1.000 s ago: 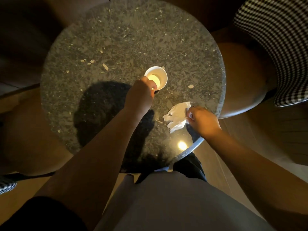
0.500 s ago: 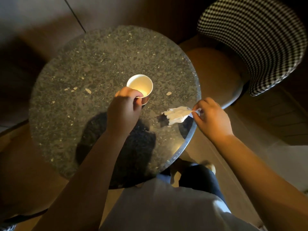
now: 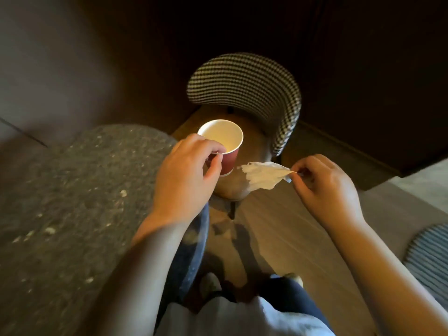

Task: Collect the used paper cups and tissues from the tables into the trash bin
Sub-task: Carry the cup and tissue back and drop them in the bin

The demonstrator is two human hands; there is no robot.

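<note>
Rubbish held aloft, one piece each side.
Left hand (image 3: 184, 175) curls round the red, white-lined paper cup (image 3: 229, 158), upright just past the speckled round stone table (image 3: 84, 190); right hand (image 3: 327, 187) pinches a corner of the crumpled white tissue (image 3: 261, 175), its loose end near the cup.

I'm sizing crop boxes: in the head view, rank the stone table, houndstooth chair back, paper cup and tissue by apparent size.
1. stone table
2. houndstooth chair back
3. paper cup and tissue: look about alike, both held close to the camera, so unranked.
</note>
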